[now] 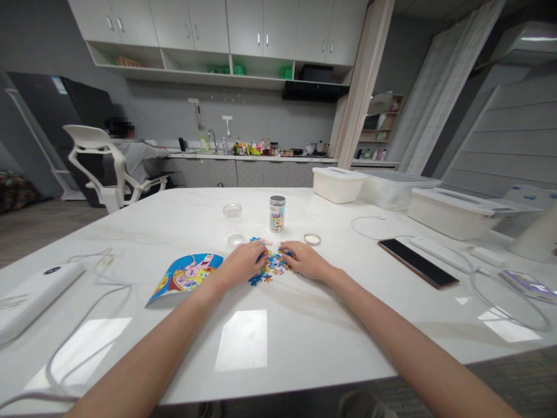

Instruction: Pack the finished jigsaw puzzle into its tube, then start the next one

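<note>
A heap of small, colourful jigsaw pieces (275, 265) lies on the white table between my hands. My left hand (244, 261) curls over the heap's left side, fingers bent and closed on jigsaw pieces. From the right, my right hand (307, 260) does the same, with pieces at its bent fingertips. What exactly sits under the fingers is partly hidden. A curved picture sheet (191, 273) with cartoon figures rests beside my left forearm. Behind the heap stands a cartoon-printed can (277, 213) with a metal lid. A clear jar (232, 217) is to its left, and a round lid (312, 238) lies to the right.
A black phone (415, 262), a white power strip (441, 252) and cables lie on the right. White lidded boxes (339, 186) stand at the back right. On the left is a white device (39, 293) with cables. A person (137, 157) sits at the far counter.
</note>
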{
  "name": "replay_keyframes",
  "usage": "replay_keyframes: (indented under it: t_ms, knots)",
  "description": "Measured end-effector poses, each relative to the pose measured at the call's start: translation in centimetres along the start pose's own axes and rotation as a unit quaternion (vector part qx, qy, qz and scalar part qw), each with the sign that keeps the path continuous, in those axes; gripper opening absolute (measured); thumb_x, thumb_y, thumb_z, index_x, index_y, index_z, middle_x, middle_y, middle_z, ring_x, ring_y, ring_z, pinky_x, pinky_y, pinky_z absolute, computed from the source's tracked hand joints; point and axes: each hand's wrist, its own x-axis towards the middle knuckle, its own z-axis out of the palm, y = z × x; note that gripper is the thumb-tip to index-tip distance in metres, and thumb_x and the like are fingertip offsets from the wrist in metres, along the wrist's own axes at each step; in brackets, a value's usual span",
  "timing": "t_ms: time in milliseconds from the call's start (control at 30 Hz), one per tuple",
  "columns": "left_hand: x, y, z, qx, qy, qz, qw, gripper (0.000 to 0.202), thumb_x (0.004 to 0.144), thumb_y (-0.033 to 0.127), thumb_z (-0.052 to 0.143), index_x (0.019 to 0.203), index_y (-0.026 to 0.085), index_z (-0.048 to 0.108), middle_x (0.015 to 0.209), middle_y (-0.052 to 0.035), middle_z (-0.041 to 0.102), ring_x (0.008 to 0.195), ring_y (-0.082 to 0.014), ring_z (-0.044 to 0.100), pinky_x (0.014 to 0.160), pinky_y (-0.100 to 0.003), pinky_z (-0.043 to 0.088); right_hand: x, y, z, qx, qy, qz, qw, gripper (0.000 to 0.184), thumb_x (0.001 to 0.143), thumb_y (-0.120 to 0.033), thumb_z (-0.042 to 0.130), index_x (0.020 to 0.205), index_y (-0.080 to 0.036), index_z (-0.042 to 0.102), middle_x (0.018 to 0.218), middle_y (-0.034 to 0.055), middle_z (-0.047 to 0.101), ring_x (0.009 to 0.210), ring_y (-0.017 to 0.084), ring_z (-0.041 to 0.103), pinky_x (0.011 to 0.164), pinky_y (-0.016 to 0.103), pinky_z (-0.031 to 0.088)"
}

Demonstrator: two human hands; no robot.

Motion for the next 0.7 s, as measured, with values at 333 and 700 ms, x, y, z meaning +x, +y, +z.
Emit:
replay_keyframes:
  t_ms: [333, 700]
  knots:
    - [0.0, 0.34, -0.16, 0.012, -0.013, 0.002, 1.0, 0.018, 0.092, 0.018, 0.045, 0.094, 0.017, 0.062, 0.096, -0.0081, 0.068, 0.09, -0.0213, 0.063, 0.081, -0.032, 0.048, 0.11, -0.37, -0.59, -0.014, 0.01, 0.027, 0.999, 0.023, 0.094, -0.022, 0.047, 0.102, -0.017, 0.067, 0.109, 0.01, 0.07, 0.105, 0.021, 0.063, 0.092, 0.035, 0.044]
    - [-0.16, 0.46, 0.18, -0.058, -0.054, 0.114, 0.99, 0.032, 0.097, 0.021, 0.035, 0.126, 0.018, 0.05, 0.126, -0.0107, 0.059, 0.117, -0.0218, 0.055, 0.102, -0.036, 0.041, 0.17, -0.23, -0.44, -0.006, 0.014, -0.005, 1.0, 0.02, 0.091, -0.018, 0.05, 0.1, -0.014, 0.068, 0.112, 0.0115, 0.069, 0.105, 0.021, 0.062, 0.094, 0.035, 0.045]
